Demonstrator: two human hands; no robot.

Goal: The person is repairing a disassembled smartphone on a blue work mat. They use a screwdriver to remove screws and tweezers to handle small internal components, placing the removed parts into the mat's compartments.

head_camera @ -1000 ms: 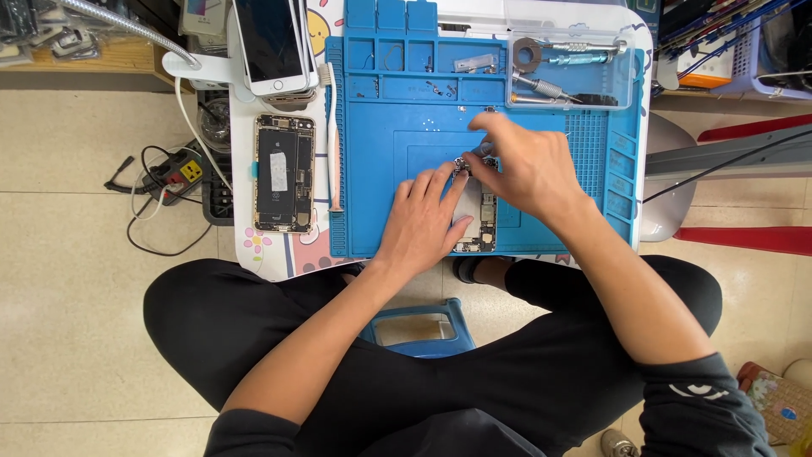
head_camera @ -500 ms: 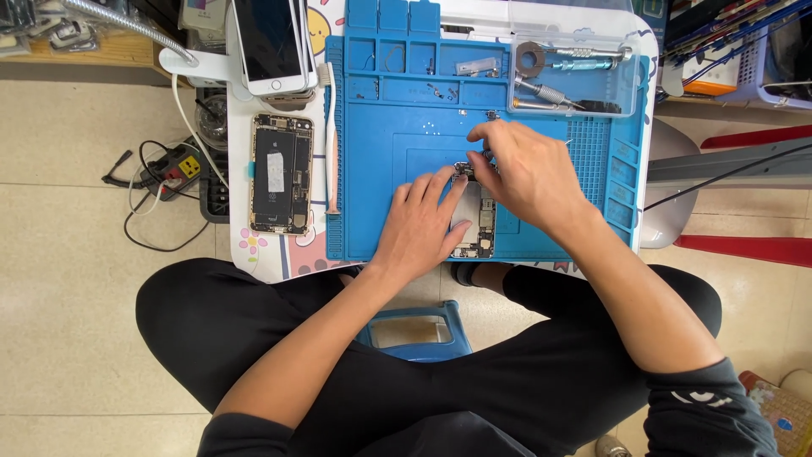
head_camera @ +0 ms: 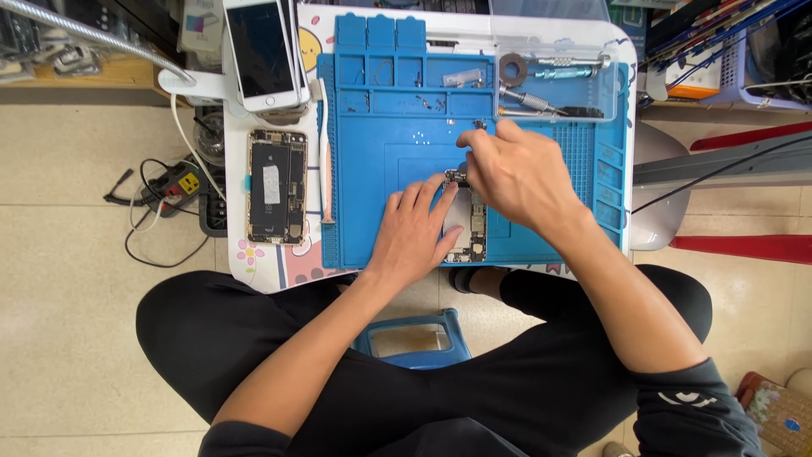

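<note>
Tiled floor surrounds a small white table (head_camera: 279, 272) carrying a blue repair mat (head_camera: 381, 178). Left hand (head_camera: 412, 233) lies flat, fingers spread, pressing an opened phone (head_camera: 474, 228) at the mat's near edge; right hand (head_camera: 516, 173) pinches something tiny at its far end. Both hands have barely shifted since earlier. Bare mat stays open on the left; another opened phone (head_camera: 277, 186) lies beyond it.

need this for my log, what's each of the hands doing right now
Left hand: open, fingers flat on the opened phone on the blue mat.
Right hand: fingers curled at the phone's top end; grip cannot be told.
</note>
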